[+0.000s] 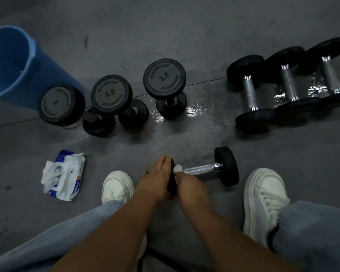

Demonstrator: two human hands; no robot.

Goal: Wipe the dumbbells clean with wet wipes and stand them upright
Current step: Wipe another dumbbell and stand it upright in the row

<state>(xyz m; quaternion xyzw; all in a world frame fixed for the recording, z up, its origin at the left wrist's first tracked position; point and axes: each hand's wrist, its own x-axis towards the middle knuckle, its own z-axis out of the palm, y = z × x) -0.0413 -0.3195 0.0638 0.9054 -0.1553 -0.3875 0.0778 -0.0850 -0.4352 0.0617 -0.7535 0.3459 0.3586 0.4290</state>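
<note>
A small black dumbbell (pixel 214 168) with a chrome handle lies on its side on the floor between my feet. My left hand (pixel 157 181) grips its left head from the outside. My right hand (pixel 190 185) holds a white wet wipe (pixel 178 168) against the inner face of that head, by the handle's left end. Three dumbbells (pixel 111 95) stand upright in a row at the back left. Three more dumbbells (pixel 287 85) lie side by side at the back right.
An open pack of wet wipes (pixel 64 174) lies on the floor to the left. A blue bin (pixel 14 65) lies tipped at the far left. My white shoes (pixel 117 186) flank the dumbbell. Wet patches shine on the grey floor (pixel 194 110).
</note>
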